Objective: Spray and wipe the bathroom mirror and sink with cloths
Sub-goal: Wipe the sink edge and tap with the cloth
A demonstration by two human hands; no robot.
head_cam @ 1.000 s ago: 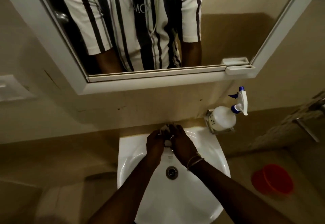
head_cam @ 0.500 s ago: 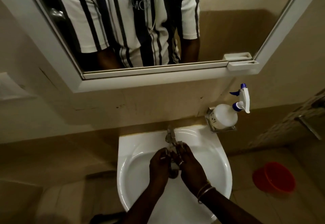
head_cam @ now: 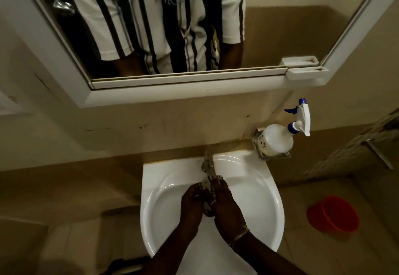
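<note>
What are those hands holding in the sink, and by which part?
Nothing that shows. The left hand and right hand meet below the tap, in the sink, bare as far as visible. Something small between the palms cannot be ruled out.

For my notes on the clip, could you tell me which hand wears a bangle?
The right hand: a thin bangle circles its wrist, while the left hand has a bare wrist.

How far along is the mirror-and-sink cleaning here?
Done: hard to say. The mirror shows no obvious streaks or foam, and the spray bottle stands in its holder beside the sink. In hand: the left hand and right hand meet under the tap, with no cloth visible. Left: possibly little, though the wiping cannot be confirmed.
</note>
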